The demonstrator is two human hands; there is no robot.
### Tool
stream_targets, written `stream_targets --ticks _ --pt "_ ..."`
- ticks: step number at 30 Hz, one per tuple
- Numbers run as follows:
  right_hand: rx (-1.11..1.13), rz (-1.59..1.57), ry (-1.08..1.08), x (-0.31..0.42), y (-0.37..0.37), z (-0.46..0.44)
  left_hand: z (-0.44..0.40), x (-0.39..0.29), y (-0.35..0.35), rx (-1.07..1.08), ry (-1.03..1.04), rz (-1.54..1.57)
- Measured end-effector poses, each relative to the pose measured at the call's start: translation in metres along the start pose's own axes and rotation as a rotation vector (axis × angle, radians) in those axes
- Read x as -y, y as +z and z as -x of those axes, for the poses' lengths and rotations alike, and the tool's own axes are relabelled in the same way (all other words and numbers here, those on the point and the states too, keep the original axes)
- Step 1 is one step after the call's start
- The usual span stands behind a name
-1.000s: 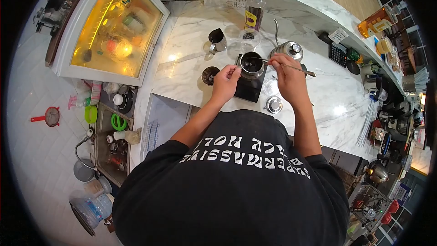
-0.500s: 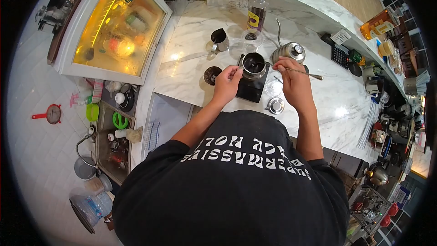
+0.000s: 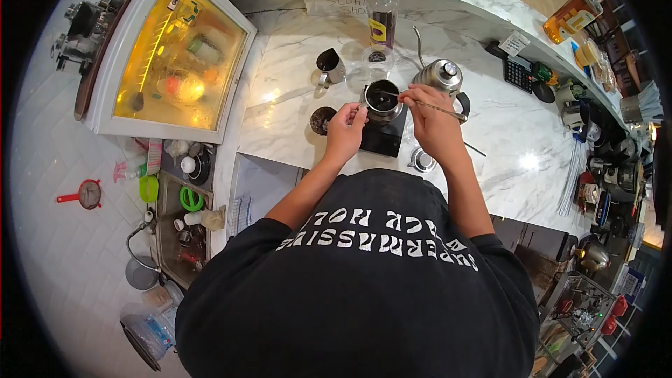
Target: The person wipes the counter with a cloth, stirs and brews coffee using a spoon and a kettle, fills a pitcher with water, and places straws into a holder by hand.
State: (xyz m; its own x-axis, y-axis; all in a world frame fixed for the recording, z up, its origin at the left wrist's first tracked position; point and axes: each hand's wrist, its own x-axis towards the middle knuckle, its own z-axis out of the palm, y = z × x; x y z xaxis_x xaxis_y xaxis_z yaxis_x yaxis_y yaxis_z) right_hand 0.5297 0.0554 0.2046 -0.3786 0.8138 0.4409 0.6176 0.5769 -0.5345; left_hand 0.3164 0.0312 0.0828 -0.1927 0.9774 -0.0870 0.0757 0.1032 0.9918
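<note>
Closer to the cup (image 3: 382,95) than in the earlier frame, my right hand (image 3: 439,131) has drawn the spoon (image 3: 453,113) inward with it. From back here I see the marble counter (image 3: 514,182) spread around the work, with the kettle (image 3: 437,75) just beyond my right fingers, the bottle (image 3: 382,26) farther back and the black scale (image 3: 381,140) under the cup, though I can't make out whether the cup rests on it or is held just above. My left hand (image 3: 342,134) pinches the cup's near-left side between thumb and fingers. Stirring seems the step in hand: my right fingers pinch the spoon's long handle, its far end down inside the dark cup. Moving the spoon calls for a light wrist and a steady left pinch.
</note>
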Motion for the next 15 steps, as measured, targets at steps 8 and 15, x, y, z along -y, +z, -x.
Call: stream_targets --ticks 8,15 --pt "0.030 0.004 0.027 0.0047 -0.0090 0.0026 -0.0002 0.0051 -0.0012 -0.019 0.013 -0.046" --pt "-0.015 0.062 0.046 -0.0034 -0.0087 0.0042 0.0025 0.0040 -0.0020 -0.025 0.038 -0.063"
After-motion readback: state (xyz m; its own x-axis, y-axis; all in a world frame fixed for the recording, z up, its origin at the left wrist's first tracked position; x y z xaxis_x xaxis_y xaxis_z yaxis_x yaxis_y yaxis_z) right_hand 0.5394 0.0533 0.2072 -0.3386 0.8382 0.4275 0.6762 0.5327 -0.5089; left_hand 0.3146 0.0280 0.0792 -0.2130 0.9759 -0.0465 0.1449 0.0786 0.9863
